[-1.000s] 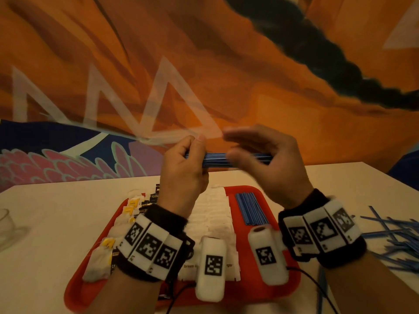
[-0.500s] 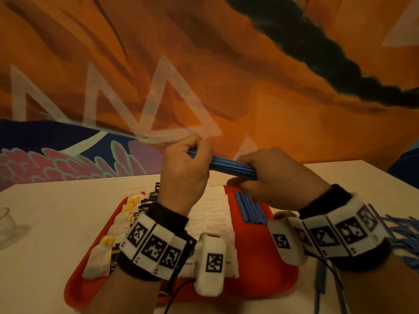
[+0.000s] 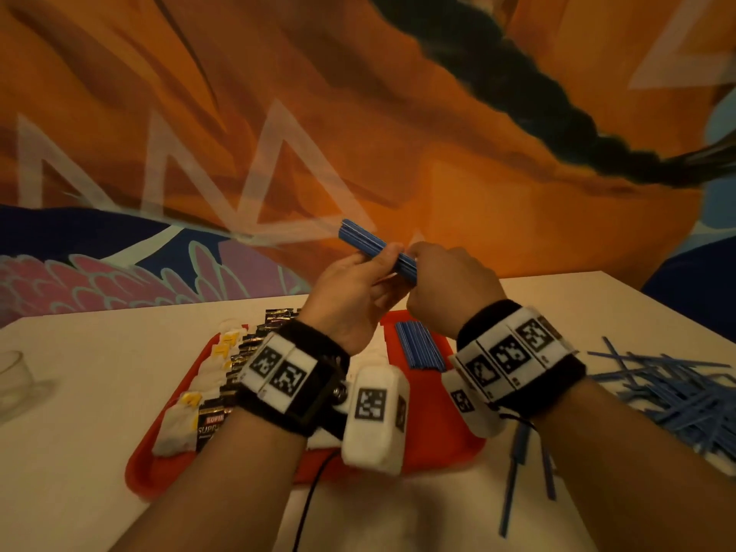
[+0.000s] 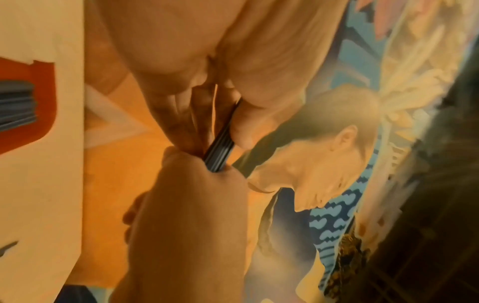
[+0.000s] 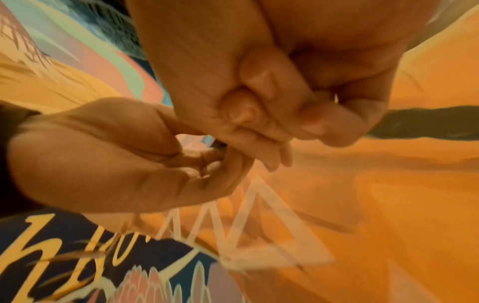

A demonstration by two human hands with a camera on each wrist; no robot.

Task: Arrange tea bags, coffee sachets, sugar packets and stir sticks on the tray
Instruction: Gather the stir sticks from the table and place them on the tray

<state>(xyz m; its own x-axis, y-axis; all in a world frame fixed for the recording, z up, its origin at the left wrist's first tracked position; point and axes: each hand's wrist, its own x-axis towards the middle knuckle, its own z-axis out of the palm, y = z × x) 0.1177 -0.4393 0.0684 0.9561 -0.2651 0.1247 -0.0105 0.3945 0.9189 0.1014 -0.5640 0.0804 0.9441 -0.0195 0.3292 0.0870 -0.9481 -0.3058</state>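
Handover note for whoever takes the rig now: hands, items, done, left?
Left hand and right hand both grip one bundle of blue stir sticks above the red tray.
Done: tea bags, coffee sachets and a stir stick row lie on the tray; sugar packets mostly hidden.
Left: place the bundle, then the loose sticks on the table, right of the tray.
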